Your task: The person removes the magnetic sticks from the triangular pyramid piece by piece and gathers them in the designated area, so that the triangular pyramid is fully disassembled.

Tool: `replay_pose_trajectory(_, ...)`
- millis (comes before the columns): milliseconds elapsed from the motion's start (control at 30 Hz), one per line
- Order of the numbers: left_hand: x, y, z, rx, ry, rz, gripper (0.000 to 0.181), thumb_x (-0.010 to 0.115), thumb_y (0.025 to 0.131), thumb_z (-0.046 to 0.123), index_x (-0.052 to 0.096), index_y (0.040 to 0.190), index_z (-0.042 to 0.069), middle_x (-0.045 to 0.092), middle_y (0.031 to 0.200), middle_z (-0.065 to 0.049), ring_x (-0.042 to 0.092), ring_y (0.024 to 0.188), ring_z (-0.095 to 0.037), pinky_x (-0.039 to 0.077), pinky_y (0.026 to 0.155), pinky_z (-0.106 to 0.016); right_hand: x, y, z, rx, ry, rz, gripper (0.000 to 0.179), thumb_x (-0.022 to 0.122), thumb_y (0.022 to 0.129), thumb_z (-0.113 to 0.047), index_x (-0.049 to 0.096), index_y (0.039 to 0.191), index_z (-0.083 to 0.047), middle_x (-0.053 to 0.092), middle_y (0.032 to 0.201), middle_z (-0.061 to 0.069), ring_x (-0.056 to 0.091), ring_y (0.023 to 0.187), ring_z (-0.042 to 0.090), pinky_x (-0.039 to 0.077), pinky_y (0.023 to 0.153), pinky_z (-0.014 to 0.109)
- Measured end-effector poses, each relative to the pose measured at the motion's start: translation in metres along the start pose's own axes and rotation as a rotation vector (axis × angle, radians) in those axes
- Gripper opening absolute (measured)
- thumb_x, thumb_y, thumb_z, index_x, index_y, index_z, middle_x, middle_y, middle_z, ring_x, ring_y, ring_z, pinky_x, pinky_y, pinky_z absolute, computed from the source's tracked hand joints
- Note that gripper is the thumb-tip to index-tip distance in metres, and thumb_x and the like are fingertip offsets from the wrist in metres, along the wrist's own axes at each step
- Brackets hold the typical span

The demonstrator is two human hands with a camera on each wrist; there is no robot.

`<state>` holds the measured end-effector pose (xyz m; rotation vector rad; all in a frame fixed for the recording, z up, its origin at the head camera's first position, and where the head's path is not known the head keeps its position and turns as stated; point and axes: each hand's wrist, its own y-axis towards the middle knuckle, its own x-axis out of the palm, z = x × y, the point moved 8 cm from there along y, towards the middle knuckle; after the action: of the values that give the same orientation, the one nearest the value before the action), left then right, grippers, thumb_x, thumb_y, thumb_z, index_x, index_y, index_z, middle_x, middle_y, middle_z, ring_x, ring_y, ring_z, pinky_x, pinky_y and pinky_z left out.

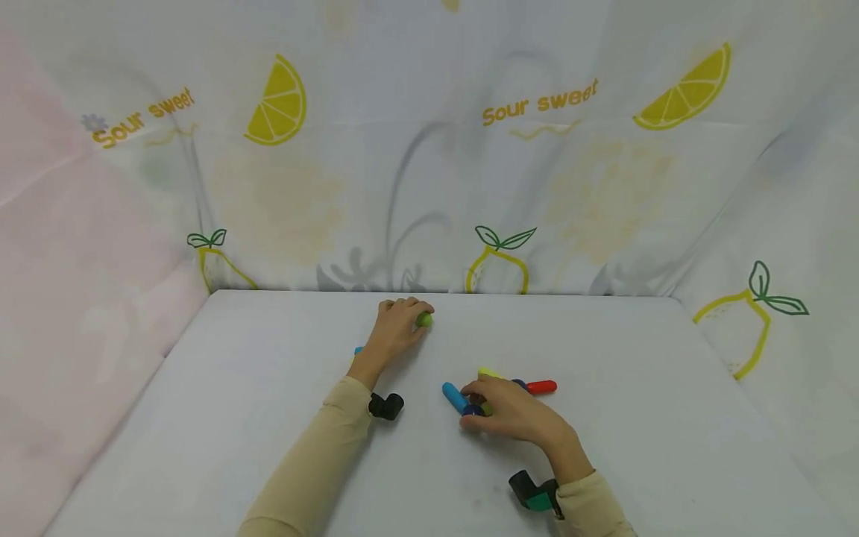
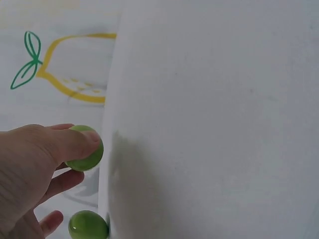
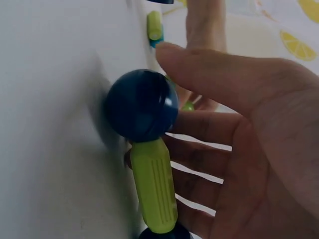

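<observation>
In the head view my left hand, at the table's far edge, pinches a green ball between thumb and fingers. A second green ball sits just past its little finger. My right hand is spread over joined toy pieces nearer the front. There, a dark blue ball meets a yellow-green ridged rod, with a blue rod sticking out to the left. The right fingers reach loosely behind the yellow-green rod, while the thumb lies apart from the ball.
Beyond the right hand lie a red rod and a yellow rod by another blue ball. A blue piece shows partly behind the left wrist. A lemon-print cloth hangs behind the white table.
</observation>
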<state>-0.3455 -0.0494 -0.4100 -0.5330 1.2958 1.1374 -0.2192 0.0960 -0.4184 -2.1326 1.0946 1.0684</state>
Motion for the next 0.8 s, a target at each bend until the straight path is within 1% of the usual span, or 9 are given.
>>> replay_pose_trajectory(100, 0.004, 0.003, -0.008, -0.033, -0.023, -0.04, 0.034, 0.071, 0.085, 0.017, 0.062, 0.118, 0.018, 0.064, 0.12, -0.004, 0.057, 0.113, -0.027, 0.034, 0.102, -0.052, 0.001, -0.001, 0.001, -0.017, -0.004, -0.033, 0.042, 0.071, 0.084, -0.032, 0.063, 0.117, -0.008, 0.055, 0.089, -0.006, 0.051, 0.082, 0.008, 0.045, 0.072, 0.022)
replay_pose_trajectory(233, 0.007, 0.007, -0.018, -0.072, -0.056, -0.069, 0.035, 0.069, 0.086, 0.017, 0.061, 0.12, 0.018, 0.062, 0.123, -0.005, 0.056, 0.115, -0.028, 0.029, 0.105, -0.053, 0.001, 0.0, 0.001, -0.049, -0.004, -0.034, 0.041, 0.071, 0.084, -0.03, 0.062, 0.118, -0.008, 0.054, 0.089, -0.006, 0.05, 0.082, 0.009, 0.044, 0.072, 0.022)
replay_pose_trajectory(300, 0.007, 0.008, -0.02, -0.064, -0.066, -0.069, 0.034, 0.069, 0.086, 0.016, 0.062, 0.12, 0.018, 0.063, 0.121, -0.006, 0.056, 0.114, -0.028, 0.029, 0.105, -0.054, 0.002, 0.001, 0.001, -0.06, -0.001, -0.032, 0.041, 0.07, 0.085, -0.03, 0.062, 0.118, -0.007, 0.055, 0.09, -0.006, 0.051, 0.083, 0.009, 0.045, 0.074, 0.022)
replay_pose_trajectory(433, 0.007, 0.008, -0.018, -0.019, -0.057, -0.067, 0.033, 0.069, 0.086, 0.016, 0.063, 0.118, 0.017, 0.064, 0.119, -0.006, 0.057, 0.113, -0.028, 0.031, 0.103, -0.054, 0.004, 0.002, 0.003, -0.059, 0.006, -0.034, 0.041, 0.069, 0.086, -0.031, 0.061, 0.119, -0.008, 0.056, 0.09, -0.008, 0.051, 0.084, 0.008, 0.046, 0.076, 0.023)
replay_pose_trajectory(500, 0.004, 0.009, -0.019, -0.015, -0.049, -0.06, 0.034, 0.069, 0.086, 0.017, 0.062, 0.119, 0.018, 0.063, 0.121, -0.005, 0.055, 0.115, -0.028, 0.028, 0.103, -0.055, 0.004, 0.002, 0.003, -0.059, 0.008, -0.034, 0.041, 0.069, 0.086, -0.031, 0.061, 0.119, -0.008, 0.056, 0.091, -0.008, 0.051, 0.084, 0.007, 0.047, 0.076, 0.023)
replay_pose_trajectory(633, -0.002, 0.011, -0.029, -0.066, -0.091, -0.034, 0.036, 0.069, 0.086, 0.018, 0.061, 0.121, 0.02, 0.06, 0.127, -0.005, 0.048, 0.123, -0.029, 0.019, 0.104, -0.059, 0.003, 0.003, 0.004, -0.059, 0.008, -0.026, 0.042, 0.069, 0.086, -0.031, 0.061, 0.12, -0.008, 0.056, 0.091, -0.007, 0.051, 0.084, 0.007, 0.046, 0.075, 0.023)
replay_pose_trajectory(667, -0.002, 0.011, -0.033, -0.079, -0.105, -0.03, 0.036, 0.069, 0.087, 0.017, 0.061, 0.121, 0.02, 0.059, 0.129, -0.005, 0.047, 0.124, -0.03, 0.019, 0.104, -0.06, 0.003, 0.003, 0.005, -0.057, 0.009, -0.026, 0.042, 0.069, 0.086, -0.032, 0.06, 0.12, -0.008, 0.056, 0.092, -0.008, 0.051, 0.085, 0.007, 0.047, 0.076, 0.023)
replay_pose_trajectory(733, -0.001, 0.01, -0.04, -0.094, -0.145, -0.022, 0.035, 0.068, 0.087, 0.015, 0.062, 0.121, 0.018, 0.058, 0.13, -0.007, 0.048, 0.124, -0.032, 0.024, 0.102, -0.061, 0.003, 0.003, 0.006, -0.049, 0.011, -0.027, 0.042, 0.069, 0.086, -0.032, 0.06, 0.12, -0.009, 0.057, 0.092, -0.008, 0.051, 0.086, 0.007, 0.047, 0.077, 0.023)
replay_pose_trajectory(800, 0.002, 0.008, -0.045, -0.086, -0.197, -0.018, 0.034, 0.066, 0.087, 0.01, 0.062, 0.121, 0.014, 0.058, 0.13, -0.009, 0.048, 0.123, -0.033, 0.03, 0.102, -0.058, 0.005, 0.002, 0.006, -0.041, 0.018, -0.036, 0.043, 0.068, 0.087, -0.033, 0.06, 0.121, -0.009, 0.057, 0.093, -0.008, 0.051, 0.087, 0.007, 0.047, 0.078, 0.024)
